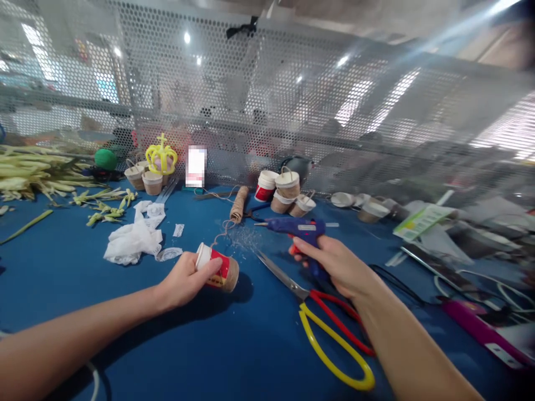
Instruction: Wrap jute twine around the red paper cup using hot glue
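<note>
My left hand (184,278) is closed round a small red and white paper cup (217,268) lying on its side just above the blue table (234,345); its lower part is wrapped in brown twine. A strand of twine runs from the cup up to a twine spool (239,204). My right hand (334,264) grips the handle of a blue hot glue gun (297,227), nozzle pointing left toward the cup. Scissors with red and yellow handles (330,334) lie open on the table beneath my right forearm.
Several twine-wrapped cups (288,192) stand at the back by a perforated metal screen (267,106). Crumpled white plastic (134,239), green leaf strips (37,175), a yellow crown shape (161,156) and more cups sit at the left. Papers, cables and a magenta tool (480,328) crowd the right.
</note>
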Demonstrator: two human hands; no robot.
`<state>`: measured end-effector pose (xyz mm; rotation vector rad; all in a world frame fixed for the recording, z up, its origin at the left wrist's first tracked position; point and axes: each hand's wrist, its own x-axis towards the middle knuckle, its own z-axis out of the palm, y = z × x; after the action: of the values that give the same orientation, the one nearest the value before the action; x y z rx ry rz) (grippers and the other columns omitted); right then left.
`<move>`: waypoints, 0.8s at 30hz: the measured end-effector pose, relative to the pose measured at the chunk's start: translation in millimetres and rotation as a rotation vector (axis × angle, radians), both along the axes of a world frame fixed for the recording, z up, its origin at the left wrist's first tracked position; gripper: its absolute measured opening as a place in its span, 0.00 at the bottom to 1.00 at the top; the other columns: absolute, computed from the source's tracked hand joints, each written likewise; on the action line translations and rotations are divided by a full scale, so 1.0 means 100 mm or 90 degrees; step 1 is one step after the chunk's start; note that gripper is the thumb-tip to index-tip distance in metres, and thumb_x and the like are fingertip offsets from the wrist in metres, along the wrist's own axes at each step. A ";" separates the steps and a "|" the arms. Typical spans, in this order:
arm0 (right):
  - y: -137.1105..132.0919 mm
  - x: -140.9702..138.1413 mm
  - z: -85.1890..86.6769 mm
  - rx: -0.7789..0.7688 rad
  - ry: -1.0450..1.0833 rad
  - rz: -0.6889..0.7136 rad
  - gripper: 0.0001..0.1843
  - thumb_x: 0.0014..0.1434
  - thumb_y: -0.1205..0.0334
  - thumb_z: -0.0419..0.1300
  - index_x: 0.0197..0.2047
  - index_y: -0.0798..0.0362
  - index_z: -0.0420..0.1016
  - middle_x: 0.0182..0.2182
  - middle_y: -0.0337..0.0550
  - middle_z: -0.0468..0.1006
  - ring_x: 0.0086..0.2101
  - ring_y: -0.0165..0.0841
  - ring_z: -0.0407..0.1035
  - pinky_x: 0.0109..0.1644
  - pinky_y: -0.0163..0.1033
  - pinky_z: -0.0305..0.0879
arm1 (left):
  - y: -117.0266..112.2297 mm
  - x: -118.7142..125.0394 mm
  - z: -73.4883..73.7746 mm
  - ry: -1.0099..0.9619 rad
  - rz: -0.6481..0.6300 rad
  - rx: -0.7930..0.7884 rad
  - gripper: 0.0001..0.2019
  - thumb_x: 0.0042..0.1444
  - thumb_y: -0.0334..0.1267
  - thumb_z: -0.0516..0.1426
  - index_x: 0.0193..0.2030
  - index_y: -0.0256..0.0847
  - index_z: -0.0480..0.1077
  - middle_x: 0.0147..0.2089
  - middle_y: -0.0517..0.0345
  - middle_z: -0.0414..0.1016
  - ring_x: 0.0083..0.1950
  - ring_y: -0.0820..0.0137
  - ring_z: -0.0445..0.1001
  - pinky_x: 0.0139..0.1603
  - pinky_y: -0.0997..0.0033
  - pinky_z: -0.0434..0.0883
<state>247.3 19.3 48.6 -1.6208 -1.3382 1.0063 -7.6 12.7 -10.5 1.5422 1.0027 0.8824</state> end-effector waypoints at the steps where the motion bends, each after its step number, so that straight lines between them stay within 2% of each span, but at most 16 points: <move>1: 0.07 0.04 -0.02 -0.023 -0.011 -0.009 0.16 0.45 0.51 0.61 0.23 0.57 0.70 0.19 0.39 0.69 0.20 0.24 0.62 0.22 0.29 0.59 | 0.00 0.00 0.00 -0.005 -0.004 -0.002 0.18 0.51 0.48 0.50 0.21 0.33 0.65 0.19 0.62 0.61 0.22 0.77 0.56 0.21 0.79 0.55; 5: 0.30 0.18 -0.14 -0.045 -0.056 -0.067 0.14 0.46 0.55 0.62 0.19 0.56 0.66 0.15 0.37 0.66 0.16 0.23 0.57 0.18 0.30 0.56 | 0.00 0.01 0.01 -0.029 -0.017 0.014 0.19 0.51 0.48 0.50 0.21 0.33 0.65 0.20 0.62 0.60 0.22 0.77 0.55 0.22 0.79 0.56; 8: 0.41 0.25 -0.24 -0.050 -0.104 -0.100 0.13 0.47 0.58 0.61 0.18 0.56 0.66 0.14 0.38 0.66 0.15 0.24 0.58 0.18 0.31 0.57 | 0.00 0.00 -0.01 -0.046 -0.022 0.021 0.18 0.51 0.48 0.50 0.22 0.33 0.65 0.20 0.62 0.60 0.23 0.77 0.55 0.23 0.79 0.56; 13: 0.57 0.34 -0.39 -0.020 -0.224 -0.139 0.19 0.52 0.55 0.55 0.14 0.55 0.65 0.12 0.39 0.66 0.15 0.26 0.59 0.21 0.33 0.56 | 0.04 -0.01 -0.09 -0.030 -0.022 0.042 0.19 0.51 0.49 0.49 0.22 0.33 0.64 0.20 0.62 0.59 0.23 0.77 0.55 0.23 0.78 0.56; 16: 0.61 0.39 -0.45 0.000 -0.283 -0.141 0.24 0.53 0.54 0.53 0.09 0.53 0.61 0.08 0.39 0.63 0.13 0.27 0.57 0.20 0.34 0.53 | 0.05 -0.02 -0.11 -0.020 -0.024 0.053 0.20 0.52 0.49 0.49 0.22 0.33 0.64 0.20 0.62 0.58 0.23 0.76 0.55 0.23 0.78 0.56; 19: 0.55 0.39 -0.43 0.032 -0.308 -0.107 0.27 0.50 0.52 0.56 0.05 0.51 0.57 0.05 0.38 0.58 0.11 0.26 0.54 0.19 0.36 0.49 | 0.03 -0.02 -0.10 -0.013 -0.028 0.057 0.20 0.52 0.49 0.49 0.22 0.33 0.65 0.20 0.62 0.59 0.23 0.76 0.55 0.23 0.78 0.56; 24: 0.37 0.23 -0.25 0.167 -0.260 -0.021 0.22 0.47 0.56 0.60 0.08 0.49 0.59 0.08 0.34 0.55 0.13 0.26 0.51 0.20 0.36 0.45 | 0.00 0.00 -0.05 -0.001 -0.029 0.056 0.20 0.52 0.48 0.49 0.22 0.32 0.64 0.20 0.61 0.57 0.23 0.76 0.54 0.22 0.77 0.55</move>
<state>270.8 56.0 23.1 -1.6915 -1.6271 0.4642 -7.7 12.7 -15.4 1.6314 0.9354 0.9059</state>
